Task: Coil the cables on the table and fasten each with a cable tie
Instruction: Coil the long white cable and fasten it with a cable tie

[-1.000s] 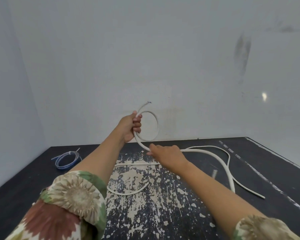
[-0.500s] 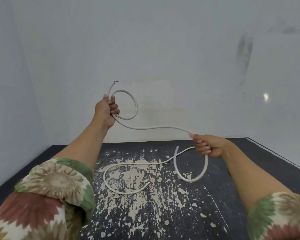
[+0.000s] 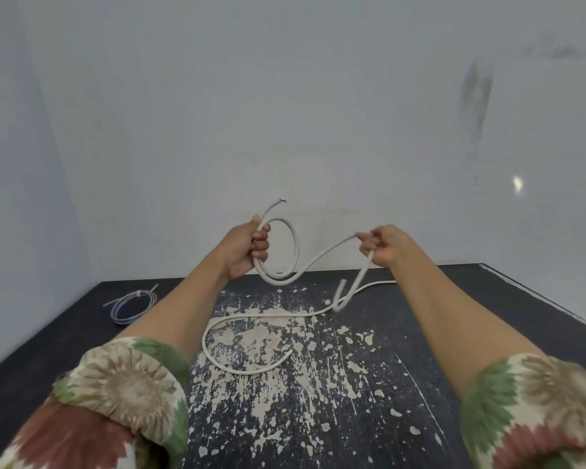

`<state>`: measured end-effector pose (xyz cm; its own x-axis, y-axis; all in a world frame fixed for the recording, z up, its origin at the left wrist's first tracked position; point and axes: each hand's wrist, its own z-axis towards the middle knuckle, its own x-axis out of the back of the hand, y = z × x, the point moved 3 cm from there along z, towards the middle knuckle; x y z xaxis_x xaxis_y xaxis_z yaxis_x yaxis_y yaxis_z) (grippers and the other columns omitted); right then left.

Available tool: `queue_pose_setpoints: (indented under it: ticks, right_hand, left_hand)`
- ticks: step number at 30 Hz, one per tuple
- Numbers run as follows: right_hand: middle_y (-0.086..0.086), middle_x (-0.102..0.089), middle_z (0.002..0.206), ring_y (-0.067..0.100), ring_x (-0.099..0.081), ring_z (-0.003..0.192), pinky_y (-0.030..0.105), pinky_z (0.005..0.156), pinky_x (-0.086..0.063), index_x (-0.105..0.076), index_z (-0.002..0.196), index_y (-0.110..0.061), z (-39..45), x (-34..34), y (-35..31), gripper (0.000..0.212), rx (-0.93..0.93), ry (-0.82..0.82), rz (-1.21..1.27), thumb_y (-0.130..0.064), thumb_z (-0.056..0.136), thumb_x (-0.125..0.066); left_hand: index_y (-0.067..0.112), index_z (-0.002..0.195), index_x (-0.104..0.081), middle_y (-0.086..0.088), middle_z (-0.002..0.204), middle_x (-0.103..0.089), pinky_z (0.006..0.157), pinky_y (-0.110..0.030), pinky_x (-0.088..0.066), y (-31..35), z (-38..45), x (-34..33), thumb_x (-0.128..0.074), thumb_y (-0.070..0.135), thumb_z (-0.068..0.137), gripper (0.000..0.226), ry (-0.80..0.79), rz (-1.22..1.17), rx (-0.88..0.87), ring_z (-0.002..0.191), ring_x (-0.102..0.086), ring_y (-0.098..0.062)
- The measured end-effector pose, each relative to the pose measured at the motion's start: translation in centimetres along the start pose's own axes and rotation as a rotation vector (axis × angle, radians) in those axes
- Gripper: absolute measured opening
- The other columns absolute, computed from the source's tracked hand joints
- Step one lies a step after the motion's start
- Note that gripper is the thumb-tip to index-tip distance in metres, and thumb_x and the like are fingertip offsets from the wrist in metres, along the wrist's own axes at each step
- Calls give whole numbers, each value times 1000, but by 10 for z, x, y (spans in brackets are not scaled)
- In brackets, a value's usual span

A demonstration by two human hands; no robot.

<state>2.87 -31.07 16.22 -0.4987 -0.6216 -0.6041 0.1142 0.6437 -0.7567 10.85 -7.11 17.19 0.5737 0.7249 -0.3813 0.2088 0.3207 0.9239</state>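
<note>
The white cable [image 3: 322, 253] (apparently light but springy, judging by its open curves) was clamped as a loop in the closed left hand [image 3: 247, 247], the right hand [image 3: 384, 245] pinched the run alongside, and the slack trailed on the table [image 3: 487, 333].

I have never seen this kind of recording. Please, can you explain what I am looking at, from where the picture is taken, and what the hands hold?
There is no machine: a camera on the person's head looks forward and down at their two bare hands. The left hand grips a loop of white cable. The right hand pinches the same cable further along; the rest trails on the dark, paint-worn table. At the far left lies a blue cable, already coiled, apparently tied.
</note>
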Motion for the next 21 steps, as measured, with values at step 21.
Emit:
queue_pose_setpoints:
  ticks: [21]
  right_hand:
    - [11, -60, 76, 30, -52, 64, 33, 55, -32, -45, 104, -13, -55, -80, 97, 27, 1113, -93, -1670, -34, 101, -28]
  left_hand:
    - [8, 88, -51, 3, 48, -47, 40, -18, -40, -37, 7, -11, -23, 27, 105, 38, 142, 101, -53, 38, -43, -6]
